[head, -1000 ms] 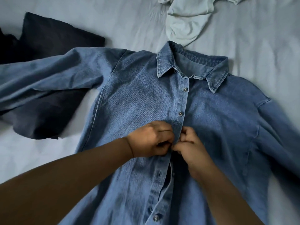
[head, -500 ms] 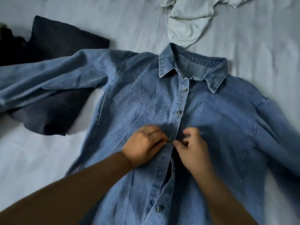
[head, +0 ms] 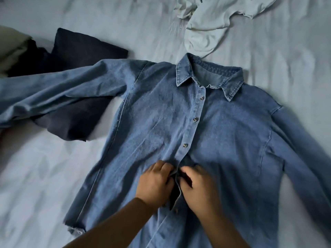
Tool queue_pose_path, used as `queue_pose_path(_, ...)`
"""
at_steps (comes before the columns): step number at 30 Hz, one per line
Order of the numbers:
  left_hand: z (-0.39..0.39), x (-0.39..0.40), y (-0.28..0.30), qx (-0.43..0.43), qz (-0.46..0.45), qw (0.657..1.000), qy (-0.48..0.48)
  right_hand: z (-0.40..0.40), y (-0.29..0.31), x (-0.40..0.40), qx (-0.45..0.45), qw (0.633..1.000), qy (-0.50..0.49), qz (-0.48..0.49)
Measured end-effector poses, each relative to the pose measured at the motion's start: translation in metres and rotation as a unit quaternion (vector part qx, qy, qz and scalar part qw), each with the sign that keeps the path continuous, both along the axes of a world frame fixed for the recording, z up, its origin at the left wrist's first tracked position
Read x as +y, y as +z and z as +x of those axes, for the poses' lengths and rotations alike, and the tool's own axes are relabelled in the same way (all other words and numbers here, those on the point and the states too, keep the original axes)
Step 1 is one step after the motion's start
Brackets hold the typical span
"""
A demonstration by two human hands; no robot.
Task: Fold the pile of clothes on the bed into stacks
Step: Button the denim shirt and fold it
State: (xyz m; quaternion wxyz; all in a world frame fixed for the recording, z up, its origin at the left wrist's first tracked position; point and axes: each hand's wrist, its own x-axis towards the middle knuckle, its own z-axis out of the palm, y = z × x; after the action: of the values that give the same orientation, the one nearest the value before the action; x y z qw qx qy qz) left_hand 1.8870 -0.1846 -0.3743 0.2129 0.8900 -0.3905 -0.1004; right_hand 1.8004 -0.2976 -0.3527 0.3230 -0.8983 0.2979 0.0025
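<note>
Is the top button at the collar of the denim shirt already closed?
No, the collar of the denim shirt lies open, and the placket gapes between both hands lower down.

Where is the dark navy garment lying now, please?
In the head view the dark navy garment lies on the bed sheet at the upper left, partly under the denim shirt's outstretched sleeve, beside an olive cloth at the left edge.

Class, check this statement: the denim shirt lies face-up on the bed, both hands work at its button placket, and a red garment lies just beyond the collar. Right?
Not quite. The head view shows the garment beyond the collar is pale, whitish, not red. The rest stands.
</note>
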Motion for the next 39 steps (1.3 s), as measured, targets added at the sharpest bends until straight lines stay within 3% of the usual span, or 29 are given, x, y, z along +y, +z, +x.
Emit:
queue_pose_path(4,0.005,0.019,0.015,0.008,-0.083,0.996,0.007,0.006,-0.006,0.017,0.037,0.998,0.023,-0.053)
queue_pose_path(13,-0.016,0.007,-0.001,0.103,-0.105,0.989,-0.02,0.009,-0.008,0.009,0.058,0.989,-0.103,0.09)
queue_pose_path(22,0.015,0.016,-0.005,0.199,-0.153,0.958,-0.14,0.0,-0.009,0.007,-0.04,0.979,-0.143,0.14)
queue_pose_path(31,0.034,0.004,-0.02,0.116,-0.144,0.96,-0.212,0.01,-0.003,-0.002,0.013,0.971,-0.123,0.206)
queue_pose_path(35,0.037,0.003,-0.024,-0.014,-0.134,0.951,-0.279,0.012,-0.004,-0.003,0.043,0.969,-0.142,0.195)
queue_pose_path(39,0.046,-0.001,-0.022,-0.042,-0.151,0.933,-0.324,0.012,-0.004,0.002,0.047,0.967,-0.178,0.174)
